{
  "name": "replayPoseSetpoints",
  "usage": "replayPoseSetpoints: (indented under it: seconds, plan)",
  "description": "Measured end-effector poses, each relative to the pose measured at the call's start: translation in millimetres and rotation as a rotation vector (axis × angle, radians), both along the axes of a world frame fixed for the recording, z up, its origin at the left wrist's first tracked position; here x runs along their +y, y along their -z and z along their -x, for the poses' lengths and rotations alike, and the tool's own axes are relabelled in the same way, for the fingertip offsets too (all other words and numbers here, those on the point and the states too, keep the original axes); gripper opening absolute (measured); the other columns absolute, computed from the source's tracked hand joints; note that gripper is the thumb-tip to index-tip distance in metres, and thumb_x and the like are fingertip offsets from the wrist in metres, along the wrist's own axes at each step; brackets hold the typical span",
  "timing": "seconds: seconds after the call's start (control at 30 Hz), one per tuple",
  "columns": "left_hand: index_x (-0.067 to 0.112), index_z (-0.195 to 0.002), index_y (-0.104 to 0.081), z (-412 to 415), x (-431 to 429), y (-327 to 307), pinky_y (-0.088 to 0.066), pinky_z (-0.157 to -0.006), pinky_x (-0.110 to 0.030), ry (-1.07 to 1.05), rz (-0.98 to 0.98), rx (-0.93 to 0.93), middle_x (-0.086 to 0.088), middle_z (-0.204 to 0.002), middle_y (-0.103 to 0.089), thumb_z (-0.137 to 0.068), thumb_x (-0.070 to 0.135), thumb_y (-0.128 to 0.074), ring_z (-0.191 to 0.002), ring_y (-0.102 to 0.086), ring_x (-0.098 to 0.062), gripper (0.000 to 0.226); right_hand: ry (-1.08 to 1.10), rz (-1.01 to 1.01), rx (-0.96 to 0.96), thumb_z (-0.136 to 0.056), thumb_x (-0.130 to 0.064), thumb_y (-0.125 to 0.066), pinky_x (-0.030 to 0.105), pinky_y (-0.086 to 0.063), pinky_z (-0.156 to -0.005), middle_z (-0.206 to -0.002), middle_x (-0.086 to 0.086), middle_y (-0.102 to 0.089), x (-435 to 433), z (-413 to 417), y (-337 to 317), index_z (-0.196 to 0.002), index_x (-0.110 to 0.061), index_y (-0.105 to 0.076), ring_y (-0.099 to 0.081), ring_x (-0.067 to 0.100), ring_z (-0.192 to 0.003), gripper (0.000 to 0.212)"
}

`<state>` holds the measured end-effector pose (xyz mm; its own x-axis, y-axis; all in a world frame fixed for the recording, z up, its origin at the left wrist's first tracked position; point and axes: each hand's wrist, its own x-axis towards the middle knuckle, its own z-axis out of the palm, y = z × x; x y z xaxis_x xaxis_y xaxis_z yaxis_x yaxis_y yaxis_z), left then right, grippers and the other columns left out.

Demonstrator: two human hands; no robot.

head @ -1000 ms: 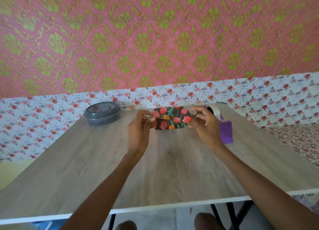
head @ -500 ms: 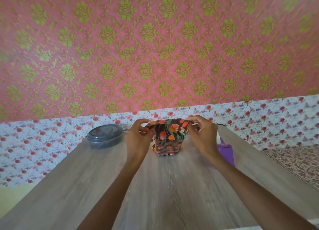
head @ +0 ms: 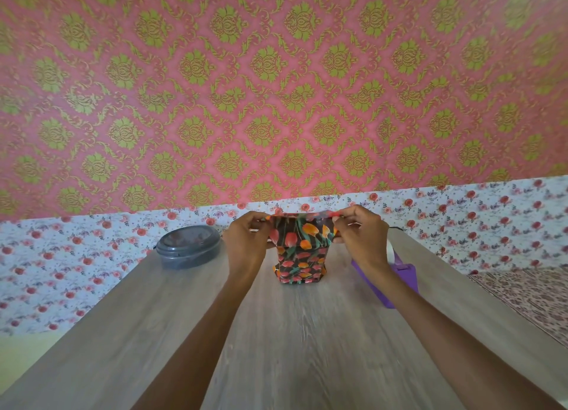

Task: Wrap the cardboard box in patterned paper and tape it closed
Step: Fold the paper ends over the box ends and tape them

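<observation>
Left hand grip: the left hand [head: 247,240] pinches the top left corner of the wrapping paper [head: 302,237], fingers pressed together on the paper's upper edge.
Right hand grip: the right hand [head: 361,239] pinches the top right corner of the same paper, fingers closed on that edge; both hands hold it at about the same height.
Box: the box [head: 299,266] is covered in dark paper printed with red and orange tulips and green leaves; no bare cardboard shows. It stands on end on the table [head: 276,348], long axis upright, between the two hands, its lower end touching the tabletop.
Paper top: above the box the paper flares wider than the box body, stretched sideways between the hands.
Tub: a round grey tub [head: 188,246] with a clear lid sits on the table to the left of the box, well apart from it; what it holds cannot be made out through the lid.
Tape holder: a purple tape holder [head: 405,276] lies on the table to the right of the box, partly hidden behind the right wrist, a pale roll showing at its far end.
Writing: no readable words on any item.
Table edge: the table's far end, beyond the box, meets a flowered wall.
</observation>
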<state>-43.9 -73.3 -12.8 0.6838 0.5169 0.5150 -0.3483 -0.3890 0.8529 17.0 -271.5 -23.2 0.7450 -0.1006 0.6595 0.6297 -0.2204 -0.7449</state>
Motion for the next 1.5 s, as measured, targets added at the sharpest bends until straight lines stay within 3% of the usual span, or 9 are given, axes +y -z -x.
replayPoseSetpoints:
  seconds: [0.17, 0.23, 0.43, 0.53, 0.7, 0.83, 1.13, 1.33, 1.5]
  plan:
    - [0.024, -0.122, -0.062, 6, 0, -1, -0.061, -0.068, -0.034, -0.068, -0.289, 0.027, 0.0, -0.092, -0.066, -0.096, 0.007, -0.057, -0.073, -0.067, -0.011, 0.031, -0.049, 0.161, -0.12, -0.082, -0.01, -0.079, 0.031, -0.058, -0.055, -0.079, -0.003, -0.072, -5, 1, 0, -0.093, -0.019, -0.073, -0.068, 0.008, -0.057, 0.015]
    - [0.022, -0.117, -0.068, 6, 0, -4, -0.06, -0.071, -0.034, -0.102, -0.337, 0.025, -0.001, -0.092, -0.07, -0.094, 0.009, -0.059, -0.075, -0.067, -0.013, 0.028, -0.048, 0.148, -0.134, -0.081, -0.009, -0.08, 0.032, -0.059, -0.054, -0.078, -0.004, -0.072, -5, 2, 0, -0.093, -0.018, -0.076, -0.068, 0.008, -0.055, 0.016]
    - [0.015, -0.084, -0.076, 9, -8, -11, -0.061, -0.057, -0.031, 0.037, 0.013, -0.093, 0.007, -0.062, -0.07, -0.084, -0.004, -0.064, -0.059, -0.069, -0.011, 0.022, -0.082, -0.2, 0.082, -0.081, -0.003, -0.076, 0.034, -0.062, -0.059, -0.076, 0.003, -0.075, -1, 0, -4, -0.092, -0.009, -0.079, -0.074, 0.015, -0.072, 0.013]
    - [0.015, -0.087, -0.074, 3, -8, -8, -0.061, -0.058, -0.033, 0.038, 0.079, -0.089, 0.0, -0.07, -0.069, -0.086, -0.002, -0.061, -0.068, -0.07, -0.018, 0.021, -0.16, -0.267, 0.182, -0.083, -0.002, -0.074, 0.033, -0.061, -0.061, -0.08, 0.004, -0.074, 1, 1, -7, -0.094, -0.009, -0.079, -0.073, 0.014, -0.076, 0.013]
    - [0.023, -0.103, -0.074, -4, 3, 0, -0.061, -0.062, -0.034, 0.047, -0.128, -0.094, 0.001, -0.077, -0.071, -0.089, -0.003, -0.06, -0.073, -0.07, -0.009, 0.033, -0.24, -0.236, 0.157, -0.082, 0.005, -0.073, 0.033, -0.061, -0.062, -0.084, 0.004, -0.072, -5, 2, -7, -0.092, -0.009, -0.077, -0.073, 0.014, -0.077, 0.018]
    - [0.019, -0.085, -0.077, -4, 7, -3, -0.06, -0.068, -0.029, 0.274, -0.033, -0.108, 0.0, -0.095, -0.074, -0.083, -0.019, -0.05, -0.093, -0.07, -0.015, 0.047, -0.256, -0.256, 0.147, -0.081, 0.011, -0.068, 0.032, -0.061, -0.064, -0.082, 0.003, -0.074, -12, -3, -5, -0.085, -0.011, -0.077, -0.073, 0.016, -0.08, 0.025]
    - [0.019, -0.106, -0.076, -5, 44, -14, -0.059, -0.082, -0.028, 0.564, -0.482, 0.126, 0.005, -0.11, -0.071, -0.086, -0.006, -0.067, -0.102, -0.067, -0.012, 0.033, -0.356, -0.114, 0.158, -0.082, 0.022, -0.055, 0.025, -0.058, -0.068, -0.093, 0.01, -0.076, -25, -11, 3, -0.086, 0.001, -0.074, -0.074, 0.017, -0.087, 0.029]
    - [0.015, -0.101, -0.077, -3, 47, -7, -0.058, -0.082, -0.025, 0.468, -0.515, 0.052, -0.002, -0.108, -0.069, -0.086, -0.012, -0.064, -0.1, -0.066, -0.013, 0.033, -0.404, -0.048, 0.12, -0.081, 0.023, -0.055, 0.027, -0.059, -0.072, -0.096, 0.012, -0.075, -21, -13, 7, -0.086, 0.002, -0.074, -0.073, 0.018, -0.092, 0.028]
    - [0.034, -0.09, -0.073, -1, 49, 0, -0.053, -0.084, -0.016, 0.439, -0.63, 0.078, 0.009, -0.109, -0.064, -0.083, -0.01, -0.069, -0.103, -0.061, -0.003, 0.045, -0.447, 0.02, 0.106, -0.079, 0.026, -0.054, 0.025, -0.058, -0.073, -0.101, 0.014, -0.07, -22, -14, 14, -0.083, 0.003, -0.075, -0.07, 0.016, -0.096, 0.032]
